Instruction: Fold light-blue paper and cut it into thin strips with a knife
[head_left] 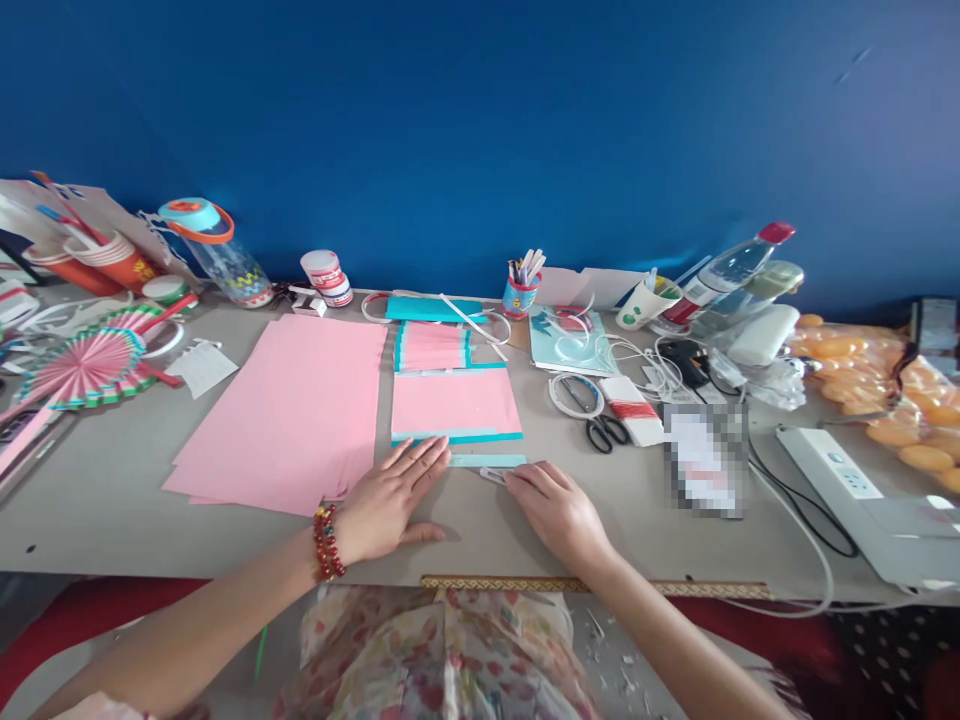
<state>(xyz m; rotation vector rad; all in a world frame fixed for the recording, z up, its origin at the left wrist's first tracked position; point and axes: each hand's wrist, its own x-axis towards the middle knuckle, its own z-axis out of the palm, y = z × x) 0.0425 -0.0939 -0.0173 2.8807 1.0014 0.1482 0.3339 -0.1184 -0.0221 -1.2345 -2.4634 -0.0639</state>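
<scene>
My left hand (391,497) lies flat and open on the grey table (112,500), fingertips touching the left end of a thin teal paper strip (487,460). My right hand (555,510) is closed, its fingers pinching a small pale object (493,475) just below that strip; I cannot make out what it is. Right behind the strip lies a pink sheet with teal edging (455,405), and behind that a pleated pink and teal piece (433,346). A beaded bracelet (327,543) is on my left wrist.
A stack of pink paper (289,410) lies to the left, with paper fans (82,365) beyond it. Black scissors (606,432), tape rolls, cables, a pen cup (520,290), bottles and a power strip (832,465) crowd the right. A ruler (592,585) lines the near edge.
</scene>
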